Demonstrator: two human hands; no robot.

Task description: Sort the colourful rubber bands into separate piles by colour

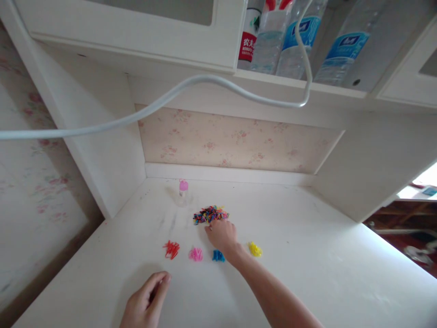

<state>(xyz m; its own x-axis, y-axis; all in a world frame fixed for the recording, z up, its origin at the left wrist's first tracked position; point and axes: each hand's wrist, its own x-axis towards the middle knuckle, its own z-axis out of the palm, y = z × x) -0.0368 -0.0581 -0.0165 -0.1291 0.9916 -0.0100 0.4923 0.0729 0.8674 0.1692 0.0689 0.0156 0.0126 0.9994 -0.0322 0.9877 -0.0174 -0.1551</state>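
A mixed heap of small coloured bands (210, 214) lies on the white desk (307, 255). My right hand (221, 234) reaches to the heap's near edge, fingers curled and touching it; what they pinch is hidden. In front of the heap lie small sorted piles: a red pile (171, 249), a pink pile (195, 254), a blue pile (218, 256) partly under my wrist, and a yellow pile (255, 249). My left hand (146, 303) rests on the desk near the front edge, fingers loosely curled, holding nothing visible.
A small clear bottle with a pink cap (183, 190) stands behind the heap. A white cable (191, 84) hangs across the view. Water bottles (300, 36) stand on the shelf above. Cabinet side panels wall the desk left and right.
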